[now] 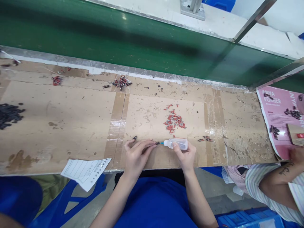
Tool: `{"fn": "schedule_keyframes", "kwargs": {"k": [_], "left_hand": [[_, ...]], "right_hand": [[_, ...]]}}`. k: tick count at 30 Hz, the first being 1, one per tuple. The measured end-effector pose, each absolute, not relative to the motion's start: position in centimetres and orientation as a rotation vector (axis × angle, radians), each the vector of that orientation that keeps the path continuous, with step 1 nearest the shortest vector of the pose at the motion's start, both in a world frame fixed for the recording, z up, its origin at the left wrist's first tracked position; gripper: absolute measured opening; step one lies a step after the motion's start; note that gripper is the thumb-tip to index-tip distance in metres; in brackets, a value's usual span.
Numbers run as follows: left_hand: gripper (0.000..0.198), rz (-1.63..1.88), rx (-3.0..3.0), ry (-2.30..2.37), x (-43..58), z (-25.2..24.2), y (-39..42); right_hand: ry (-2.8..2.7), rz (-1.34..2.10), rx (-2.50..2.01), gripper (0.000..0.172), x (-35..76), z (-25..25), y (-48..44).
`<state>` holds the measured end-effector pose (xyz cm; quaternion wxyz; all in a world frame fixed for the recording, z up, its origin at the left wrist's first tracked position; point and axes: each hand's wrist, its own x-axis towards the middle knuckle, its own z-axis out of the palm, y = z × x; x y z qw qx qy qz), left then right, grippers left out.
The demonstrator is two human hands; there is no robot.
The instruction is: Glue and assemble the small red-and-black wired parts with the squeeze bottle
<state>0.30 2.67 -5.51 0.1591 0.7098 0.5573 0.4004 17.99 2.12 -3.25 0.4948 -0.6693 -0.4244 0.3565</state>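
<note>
My left hand (pixel 137 155) pinches a small dark part (pixel 157 143) between thumb and fingertips, low over the cardboard. Another small dark piece (pixel 135 137) shows by its curled outer fingers; whether they hold it I cannot tell. My right hand (pixel 187 156) is wrapped round a clear squeeze bottle (pixel 178 143), which lies on its side in the grip. The bottle's thin blue needle tip (pixel 161 143) points left, at the dark part or just short of it. Just beyond the bottle is a loose pile of small red and dark parts (pixel 174 122).
Cardboard (pixel 80 110) covers the bench. Dark-and-red parts (pixel 206 138) lie to the right, a cluster (pixel 121 82) farther back, and black pieces (pixel 9 115) far left. A paper sheet (pixel 86 172) overhangs the front edge. A green conveyor belt (pixel 142 47) runs behind. A co-worker's arm (pixel 277 177) is at right.
</note>
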Motion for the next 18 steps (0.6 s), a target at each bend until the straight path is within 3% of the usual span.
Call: {"fn": "schedule_keyframes", "kwargs": {"k": [16, 18], "left_hand": [[0.006, 1.321, 1.981, 1.585, -0.1, -5.2, 2.6], [0.013, 1.397, 1.878, 1.559, -0.6, -5.0, 2.3]], "right_hand": [[-0.934, 0.677, -1.446, 0.028, 18.6, -4.4, 1.3], [-1.077, 0.758, -1.394, 0.031, 17.6, -4.1, 1.3]]}}
